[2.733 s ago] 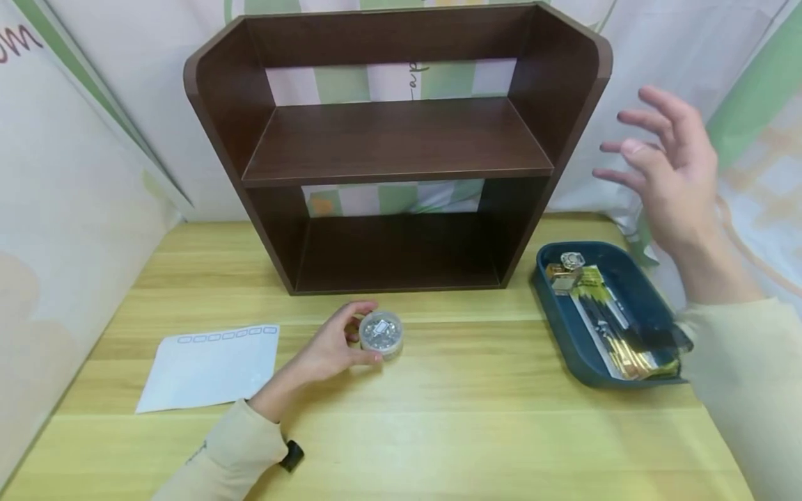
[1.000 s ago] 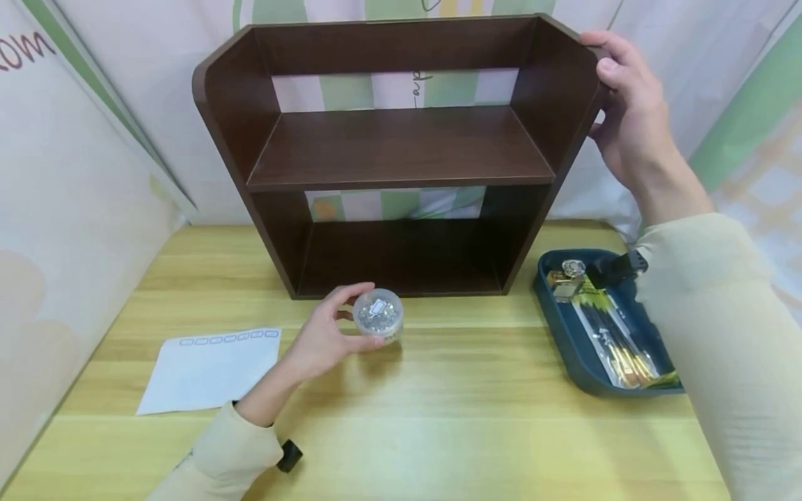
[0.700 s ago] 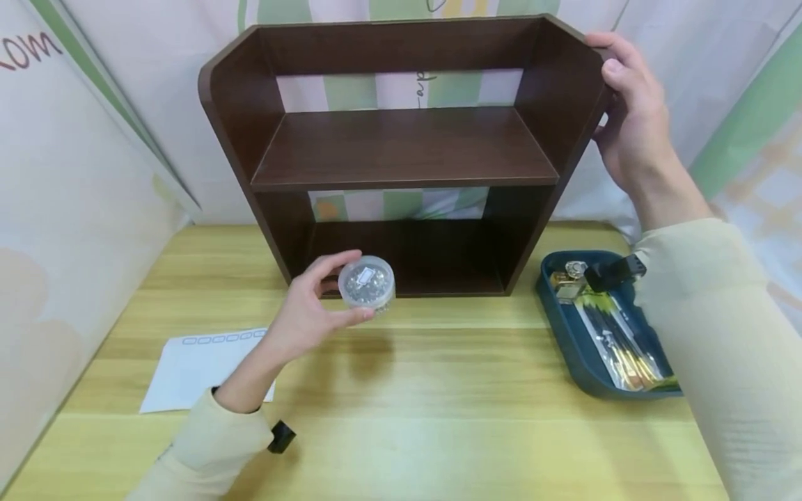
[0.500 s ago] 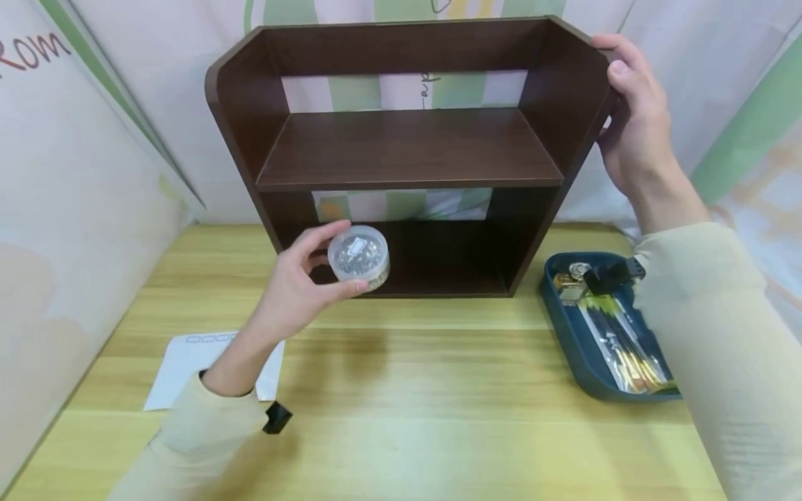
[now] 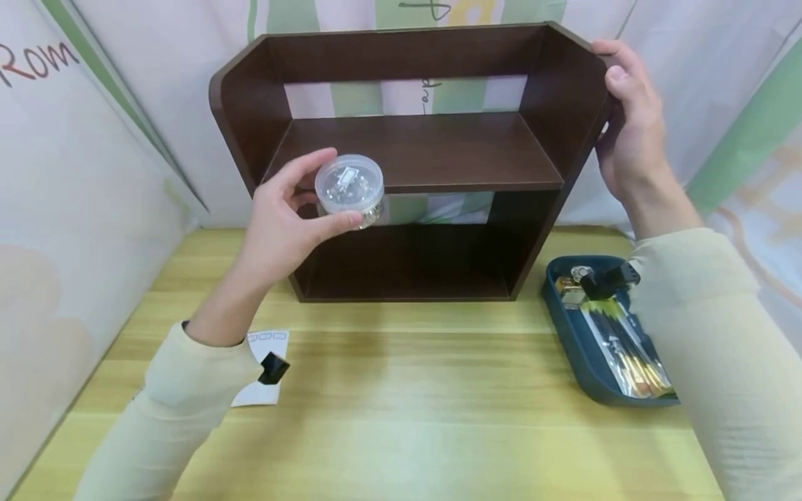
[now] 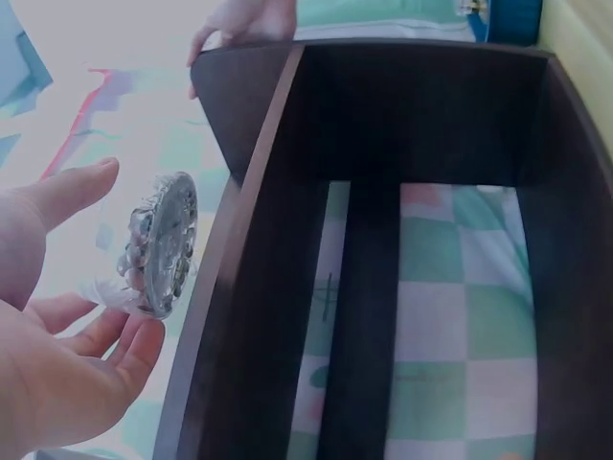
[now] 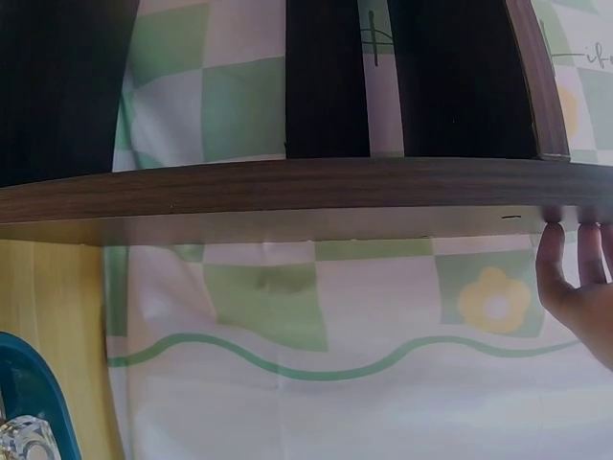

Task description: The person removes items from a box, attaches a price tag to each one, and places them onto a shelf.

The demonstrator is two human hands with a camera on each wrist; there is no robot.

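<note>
My left hand [image 5: 276,223] holds a round clear plastic jar [image 5: 349,184] between thumb and fingers, in front of the upper shelf board of a dark brown wooden shelf unit [image 5: 407,177]. Silvery bits show inside the jar, and a small white label sits on its lid. In the left wrist view the jar [image 6: 168,244] appears side-on, apart from the wood. At the unit's upper right corner, my right hand [image 5: 639,132] grips the side panel, thumb at the front edge. The right wrist view has its fingertips [image 7: 554,240] against the panel's outer face.
A dark blue tray [image 5: 567,348] on the right holds a perfume bottle [image 5: 571,292] and packaged brushes [image 5: 626,348]. White paper [image 5: 266,376] lies on the wooden table [image 5: 426,424], partly under the left forearm. Patterned cloth [image 5: 708,62] hangs behind the unit.
My left hand has lifted the jar off the table and up to the upper shelf's height. My right hand has moved from the air beside the unit onto its right side panel.
</note>
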